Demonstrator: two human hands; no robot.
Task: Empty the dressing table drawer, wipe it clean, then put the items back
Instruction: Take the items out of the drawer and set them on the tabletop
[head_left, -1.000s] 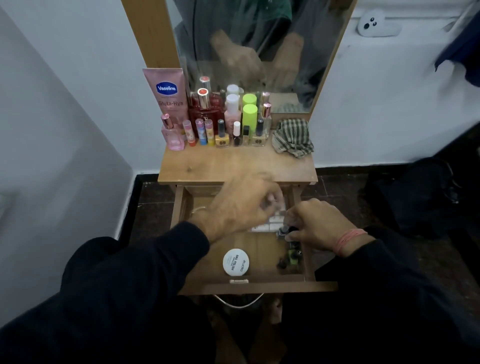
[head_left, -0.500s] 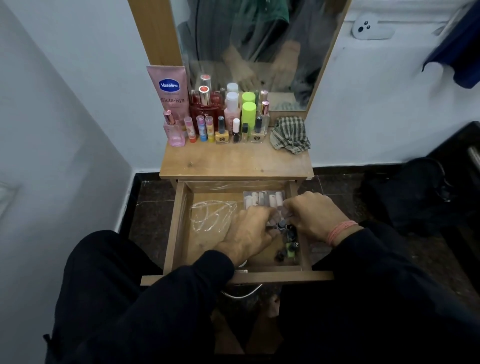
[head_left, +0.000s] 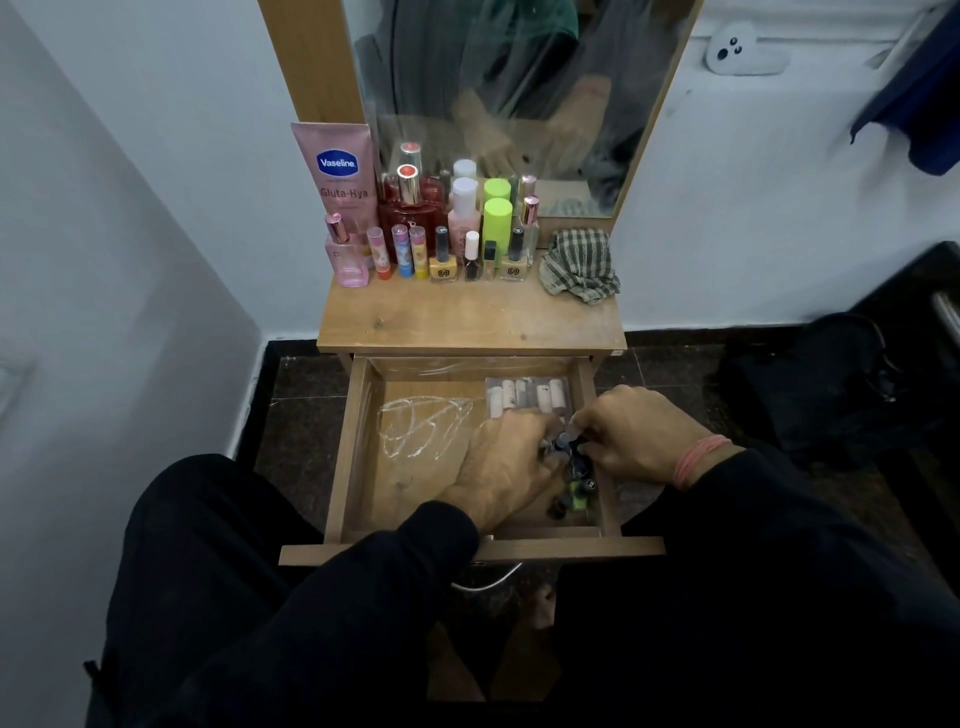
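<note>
The wooden drawer (head_left: 347, 452) of the dressing table stands pulled out. Both hands are inside it at the right side. My left hand (head_left: 506, 467) and my right hand (head_left: 631, 436) meet over a cluster of small dark nail polish bottles (head_left: 576, 493), fingers curled round some of them. A clear pack of white tubes (head_left: 524, 396) lies at the back right. A crumpled clear plastic bag (head_left: 421, 423) lies in the left half. The white round jar is hidden under my left forearm.
The tabletop (head_left: 467, 322) carries a Vaseline tube (head_left: 336, 174), perfume bottles, lip balms and nail polishes in a row, plus a checked cloth (head_left: 579, 265) at the right. A mirror (head_left: 519, 93) stands behind. A dark bag (head_left: 831, 384) sits on the floor to the right.
My left hand dropped from above the drawer's back down into its right side beside my right hand, covering the white jar. The view shifted slightly downward.
</note>
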